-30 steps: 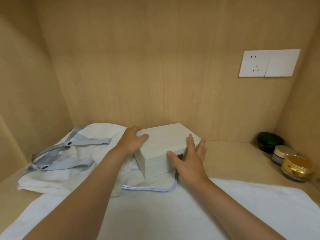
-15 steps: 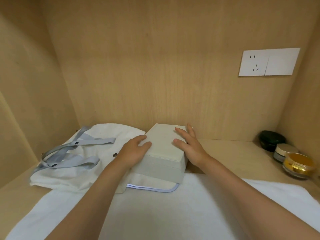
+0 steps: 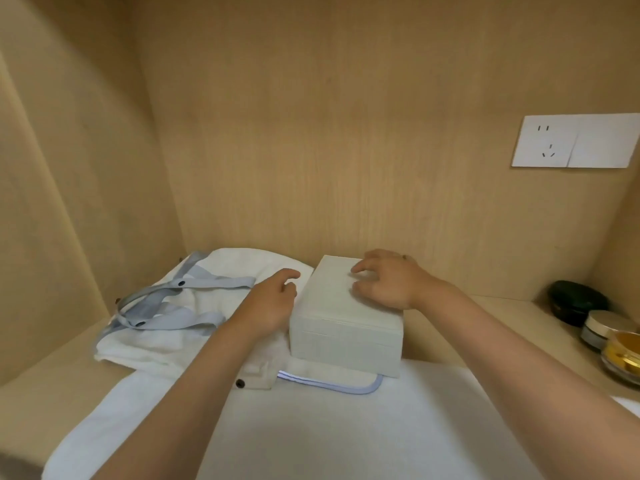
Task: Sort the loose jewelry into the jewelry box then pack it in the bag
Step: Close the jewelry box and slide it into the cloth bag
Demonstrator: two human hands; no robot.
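Observation:
The pale grey-white jewelry box (image 3: 346, 337) stands closed in the middle of the shelf, one short side toward me. Its front edge rests on the blue-trimmed rim of the white canvas bag (image 3: 194, 341), which lies flat at the left with its grey-blue straps (image 3: 173, 303) spread on top. My right hand (image 3: 384, 282) rests on the far part of the lid with bent fingers. My left hand (image 3: 272, 304) lies on the bag against the box's left side, fingers loosely curled and holding nothing. No loose jewelry shows.
A white cloth (image 3: 311, 431) covers the near part of the wooden shelf. At the right stand a dark green jar (image 3: 576, 301), a silver-lidded jar (image 3: 604, 329) and a gold jar (image 3: 623, 358). A wall socket (image 3: 575, 141) sits on the back panel.
The box has been turned so that a short side faces me. My right hand went from its front to the top of the lid. My left hand slid off the corner to the left side.

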